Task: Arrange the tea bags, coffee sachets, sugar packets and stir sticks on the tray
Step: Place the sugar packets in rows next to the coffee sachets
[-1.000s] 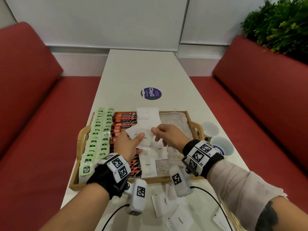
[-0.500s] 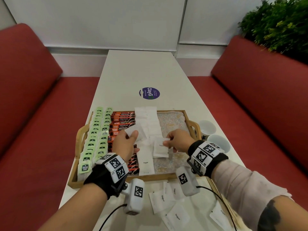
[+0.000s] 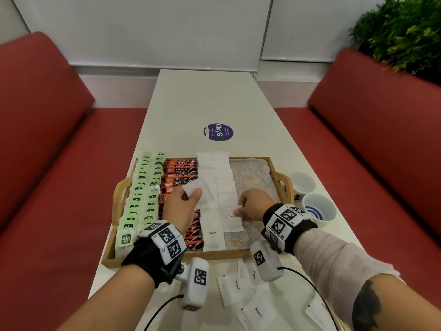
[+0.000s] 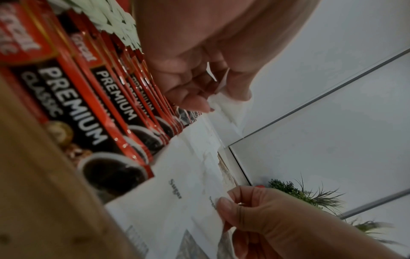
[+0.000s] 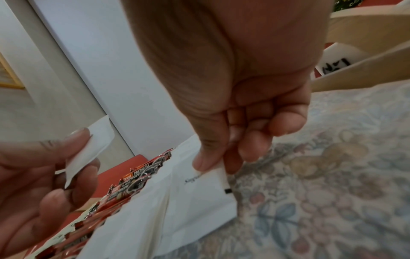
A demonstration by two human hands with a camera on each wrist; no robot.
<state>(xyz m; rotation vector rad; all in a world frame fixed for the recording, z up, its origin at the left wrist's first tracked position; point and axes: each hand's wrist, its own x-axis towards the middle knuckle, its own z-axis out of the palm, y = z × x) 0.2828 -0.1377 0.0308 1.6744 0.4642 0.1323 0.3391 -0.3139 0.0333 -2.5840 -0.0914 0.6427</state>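
A wooden tray [image 3: 114,204] holds green tea bags [image 3: 138,199] at the left, red coffee sachets [image 3: 179,173] beside them, and two columns of white sugar packets [image 3: 219,173]. My left hand [image 3: 181,206] holds a small stack of sugar packets [image 3: 200,194] above the coffee sachets. My right hand [image 3: 253,206] pinches one sugar packet [image 3: 232,222] by its edge, low on the right column over the tray's floral liner [image 5: 332,175]. In the right wrist view the thumb and finger [image 5: 204,161] clamp that packet [image 5: 199,196]. No stir sticks are in view.
Several loose sugar packets [image 3: 238,285] lie on the white table [image 3: 214,99] in front of the tray. Two white cups [image 3: 317,206] stand right of the tray. Red benches [image 3: 47,163] flank the table; a green plant [image 3: 401,32] sits at the far right.
My right hand has drawn one sugar packet away from the left hand's stack and lowered it to the near end of the right column. The left hand has stayed almost still.
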